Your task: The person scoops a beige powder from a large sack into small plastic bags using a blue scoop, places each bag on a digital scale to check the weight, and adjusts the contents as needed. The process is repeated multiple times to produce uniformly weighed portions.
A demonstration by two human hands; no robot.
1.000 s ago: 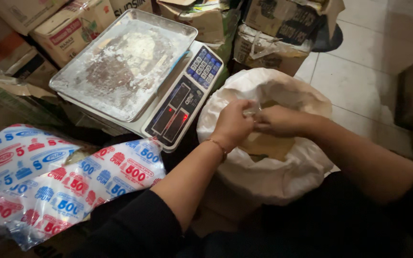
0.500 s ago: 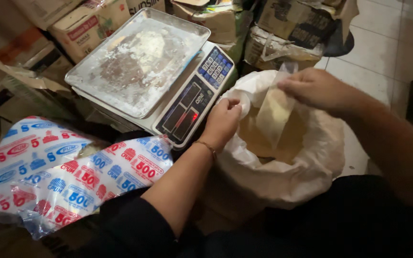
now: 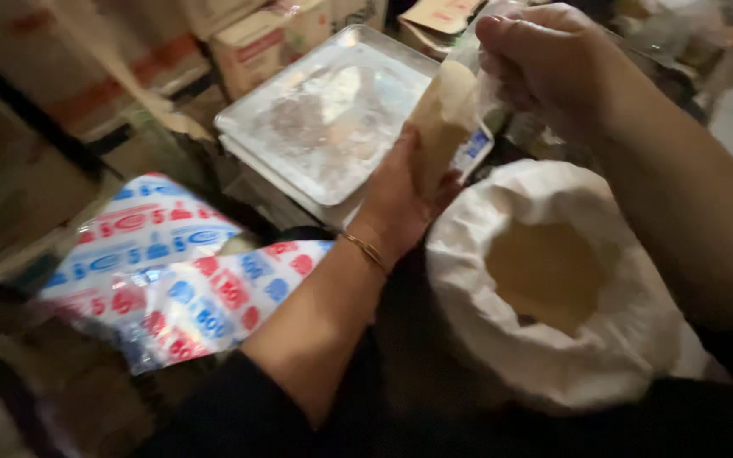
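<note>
- My right hand (image 3: pixel 553 64) was pinched shut on the top of a small clear bag (image 3: pixel 444 119) holding tan powder, lifted above the scale (image 3: pixel 332 119) and its metal tray (image 3: pixel 299 170).
- My left hand (image 3: pixel 400 199) was curled under and behind the bag's bottom, fingers closed against it and bearing its load.
- I judged the bag light but floppy: thin plastic, slippery, with loose powder that would shift and sag to the low end.
- It seemed best held at the gathered neck with a second hand cupped beneath; a squeeze at the middle could push powder out of the mouth, which I could not see to be sealed.
- The big white sack (image 3: pixel 553 280) stood open just below, tan powder inside.
- Printed plastic packs (image 3: pixel 171 271) lay at my left, with cardboard boxes (image 3: pixel 256 42) behind the scale.
</note>
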